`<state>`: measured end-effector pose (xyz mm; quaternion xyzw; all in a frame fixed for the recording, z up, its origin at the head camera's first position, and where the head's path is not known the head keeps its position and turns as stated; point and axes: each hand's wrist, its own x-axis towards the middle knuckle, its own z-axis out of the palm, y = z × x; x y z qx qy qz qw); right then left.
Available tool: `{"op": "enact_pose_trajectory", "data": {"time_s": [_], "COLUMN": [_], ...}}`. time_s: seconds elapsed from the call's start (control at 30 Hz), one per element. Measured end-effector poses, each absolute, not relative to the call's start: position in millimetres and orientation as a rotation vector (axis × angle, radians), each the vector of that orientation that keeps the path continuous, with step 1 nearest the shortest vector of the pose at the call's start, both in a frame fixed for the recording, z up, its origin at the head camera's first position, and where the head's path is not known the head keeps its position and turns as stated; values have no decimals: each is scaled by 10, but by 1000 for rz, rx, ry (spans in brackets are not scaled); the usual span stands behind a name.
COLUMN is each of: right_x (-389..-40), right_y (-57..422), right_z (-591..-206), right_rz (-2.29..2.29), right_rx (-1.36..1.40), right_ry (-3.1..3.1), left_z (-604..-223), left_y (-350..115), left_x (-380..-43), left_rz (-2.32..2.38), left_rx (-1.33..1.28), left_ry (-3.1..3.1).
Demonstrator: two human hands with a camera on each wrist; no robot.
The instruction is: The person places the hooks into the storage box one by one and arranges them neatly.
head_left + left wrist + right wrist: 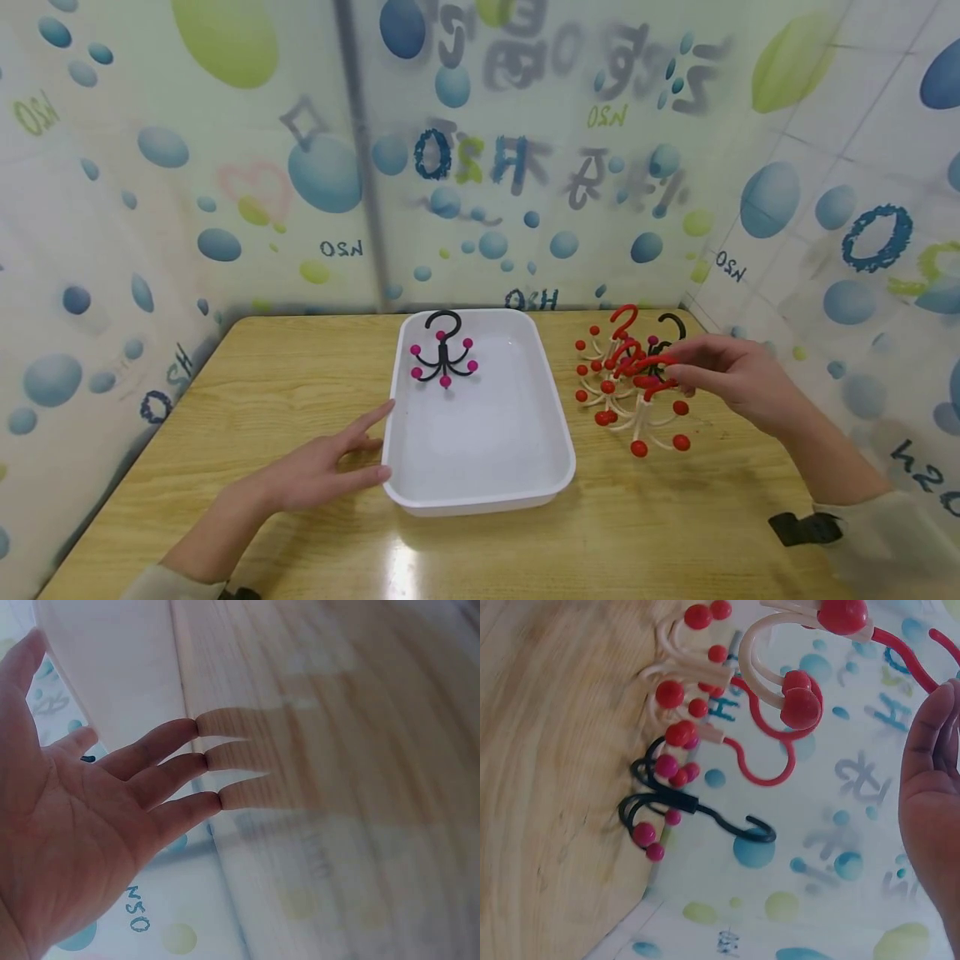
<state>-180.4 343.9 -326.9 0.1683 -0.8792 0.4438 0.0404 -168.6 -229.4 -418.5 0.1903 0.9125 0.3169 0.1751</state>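
My right hand (738,379) pinches the red hook of a white claw hanger with red ball tips (642,417). In the right wrist view this hanger (769,664) hangs apart from the tabletop, close to the fingers of my right hand (930,780). Just behind it stand more red-and-white hangers (720,735) and a black hanger with magenta balls (679,801). My left hand (322,471), fingers extended, touches the left rim of a white tray (480,450). Another black hanger with magenta tips (443,354) stands at the tray's far left.
The wooden table (300,367) runs up to a patterned curtain (480,208) at the back and sides. The right-hand hangers stand close together, partly overlapping, between the tray and the right curtain.
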Motion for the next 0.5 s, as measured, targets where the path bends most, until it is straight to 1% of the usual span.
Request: {"op": "enact_pose_trajectory", "data": {"time_s": [0.5], "right_x": [-1999], "right_y": [2811], "right_z": [-3131], "right_rz": [1425], "right_rx": [567], "right_ry": [-2691], "left_z": [-4183], "left_y": [-2297], "left_x": [-1680], "left_rz": [908], "left_rx": [518], "left_ry": [2570]}}
